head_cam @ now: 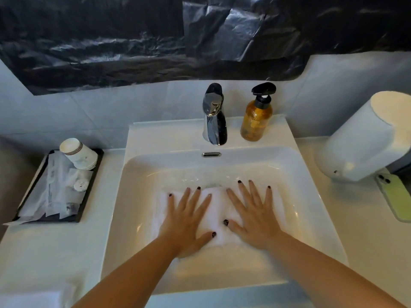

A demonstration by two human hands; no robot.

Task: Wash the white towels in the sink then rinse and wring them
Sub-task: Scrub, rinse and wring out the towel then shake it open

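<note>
Towel [219, 215] lies folded and wet mid-basin of sink [311, 174], long axis left-right. Left hand [186, 223] and right hand [255, 216] both press flat on it, fingers spread, gripping nothing.

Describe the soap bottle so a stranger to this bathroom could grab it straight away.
Start at the white sink and look to its back ledge, where the chrome faucet stands. Just right of the faucet is the soap bottle: clear, filled with amber liquid and topped with a black pump, the only coloured thing there.
</note>
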